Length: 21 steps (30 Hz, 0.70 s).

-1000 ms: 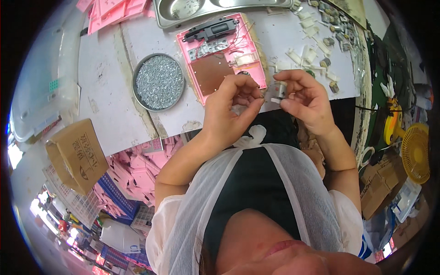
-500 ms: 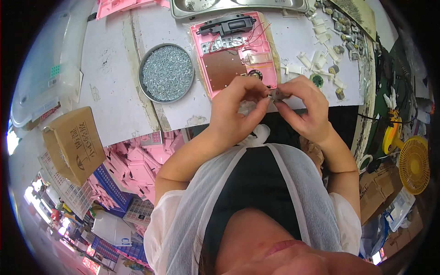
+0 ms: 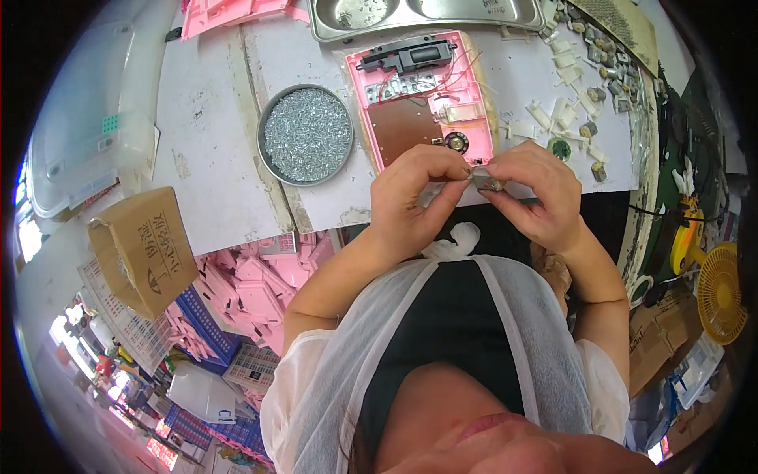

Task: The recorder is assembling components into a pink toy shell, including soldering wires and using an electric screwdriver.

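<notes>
Close together at the table's front edge, my two hands meet over a small silver motor [image 3: 487,182]. Fingertips of my right hand [image 3: 546,193] are closed around its body. My left hand [image 3: 407,197] pinches at its left end; whatever lies between those fingertips is too small to make out. Just beyond the hands lies an open pink plastic casing [image 3: 371,130], holding a brown board [image 3: 403,126], a black speaker-like unit [image 3: 418,55], a white part [image 3: 460,113], a round black piece [image 3: 455,141] and loose red wires.
A round metal dish [image 3: 264,158] full of small screws [image 3: 308,134] stands left of the casing. White plastic parts [image 3: 564,114] and several motors [image 3: 589,129] lie to the right. A steel tray [image 3: 332,33] is behind. Pink parts [image 3: 257,284] and a cardboard box [image 3: 158,245] are at lower left.
The whole view has shifted, with the scene now slightly lower and to the right. The motor shows more clearly between my fingertips, still held by both hands.
</notes>
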{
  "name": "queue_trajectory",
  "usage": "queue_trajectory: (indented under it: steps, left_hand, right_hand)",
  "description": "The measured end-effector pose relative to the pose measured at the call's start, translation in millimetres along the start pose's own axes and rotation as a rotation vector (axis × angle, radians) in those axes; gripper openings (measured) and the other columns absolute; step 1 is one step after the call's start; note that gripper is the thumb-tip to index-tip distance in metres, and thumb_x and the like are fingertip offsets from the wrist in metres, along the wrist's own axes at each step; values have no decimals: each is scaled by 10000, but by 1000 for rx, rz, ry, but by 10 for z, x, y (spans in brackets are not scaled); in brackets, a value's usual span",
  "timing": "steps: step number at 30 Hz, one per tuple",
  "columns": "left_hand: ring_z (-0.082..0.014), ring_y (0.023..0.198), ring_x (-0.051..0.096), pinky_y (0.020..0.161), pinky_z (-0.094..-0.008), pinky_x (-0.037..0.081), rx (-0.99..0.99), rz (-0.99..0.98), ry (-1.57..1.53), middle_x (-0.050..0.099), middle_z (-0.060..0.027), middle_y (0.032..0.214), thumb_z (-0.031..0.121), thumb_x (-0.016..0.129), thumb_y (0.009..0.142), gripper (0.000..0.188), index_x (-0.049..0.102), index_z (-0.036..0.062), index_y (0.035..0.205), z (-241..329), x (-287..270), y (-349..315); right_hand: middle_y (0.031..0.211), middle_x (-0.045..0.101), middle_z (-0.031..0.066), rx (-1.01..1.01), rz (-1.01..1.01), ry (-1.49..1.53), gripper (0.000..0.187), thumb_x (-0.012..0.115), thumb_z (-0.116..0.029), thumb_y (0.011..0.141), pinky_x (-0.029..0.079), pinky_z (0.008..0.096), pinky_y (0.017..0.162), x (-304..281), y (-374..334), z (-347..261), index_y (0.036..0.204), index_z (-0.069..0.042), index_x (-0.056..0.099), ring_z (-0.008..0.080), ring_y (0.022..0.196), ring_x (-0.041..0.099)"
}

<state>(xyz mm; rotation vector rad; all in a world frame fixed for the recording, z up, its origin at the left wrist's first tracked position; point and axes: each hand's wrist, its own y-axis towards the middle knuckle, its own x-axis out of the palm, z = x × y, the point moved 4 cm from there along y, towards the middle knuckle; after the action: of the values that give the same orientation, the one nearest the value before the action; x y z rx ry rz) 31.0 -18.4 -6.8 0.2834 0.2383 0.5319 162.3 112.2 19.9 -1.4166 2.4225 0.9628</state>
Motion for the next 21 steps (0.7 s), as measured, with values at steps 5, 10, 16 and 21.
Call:
queue_trajectory:
  steps: [5, 10, 16, 21]
  left_hand:
    - [-217, 920, 651, 813, -309, 551, 59, -19, 151, 631, -186, 1106, -122, 661, 851, 175, 589, -36, 986, 4, -4, -9]
    - [-232, 939, 648, 811, -315, 550, 109, 47, 246, 538, -226, 1246, -103, 659, 865, 171, 597, -36, 1009, 10, 1, -57]
    - [-247, 932, 650, 824, -332, 543, 65, 89, 191, 545, -218, 1248, -108, 674, 827, 220, 632, -28, 1028, -9, -8, -73]
    - [-248, 954, 645, 828, -332, 540, 40, 84, 213, 561, -209, 1228, -108, 668, 810, 218, 657, -19, 1009, 26, -46, -3]
  right_hand:
    - [934, 686, 105, -72, -4, -36, 416, 805, 41, 664, 524, 366, 647, 76, 11, 15, 1041, -60, 659, 288, 768, 654]
    - [944, 688, 98, -53, -24, -40, 408, 798, 44, 683, 532, 370, 658, 83, 29, 19, 1048, -69, 654, 291, 787, 662]
    - [942, 694, 81, -30, -1, -9, 383, 795, 32, 704, 541, 368, 670, 62, 32, 74, 1047, -70, 657, 292, 802, 672]
    - [951, 699, 82, 0, 21, -24, 367, 797, 31, 705, 545, 367, 677, 52, 5, 141, 1032, -64, 660, 286, 802, 678]
